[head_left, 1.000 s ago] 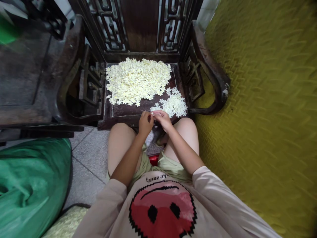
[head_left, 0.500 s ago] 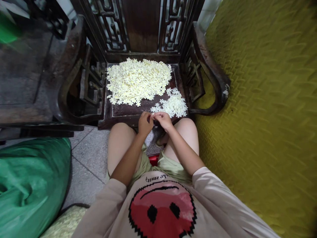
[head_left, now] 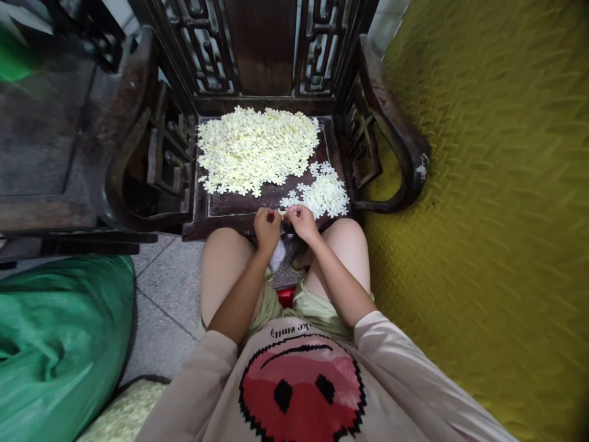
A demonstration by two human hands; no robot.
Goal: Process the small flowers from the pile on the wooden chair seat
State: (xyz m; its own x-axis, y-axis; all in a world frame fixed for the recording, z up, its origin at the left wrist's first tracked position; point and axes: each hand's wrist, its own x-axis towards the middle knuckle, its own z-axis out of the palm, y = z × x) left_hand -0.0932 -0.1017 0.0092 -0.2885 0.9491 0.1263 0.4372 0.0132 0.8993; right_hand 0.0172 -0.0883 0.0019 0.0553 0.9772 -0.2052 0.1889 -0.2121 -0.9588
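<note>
At the chair seat's (head_left: 230, 212) front edge, both hands, left (head_left: 267, 226) and right (head_left: 301, 222), pinch one small flower (head_left: 281, 212) between fingertips.

Cream flower pile (head_left: 255, 149), whiter pile (head_left: 324, 193) (smaller); dark-brown chair (head_left: 391, 132); green bag (head_left: 59, 344); yellow-green ridged mat (head_left: 497, 215).

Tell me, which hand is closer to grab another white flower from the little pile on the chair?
The right hand, most likely. It sits just below the small white pile on the seat's right side. The left hand is farther left, and both pinch one small flower between them.
</note>
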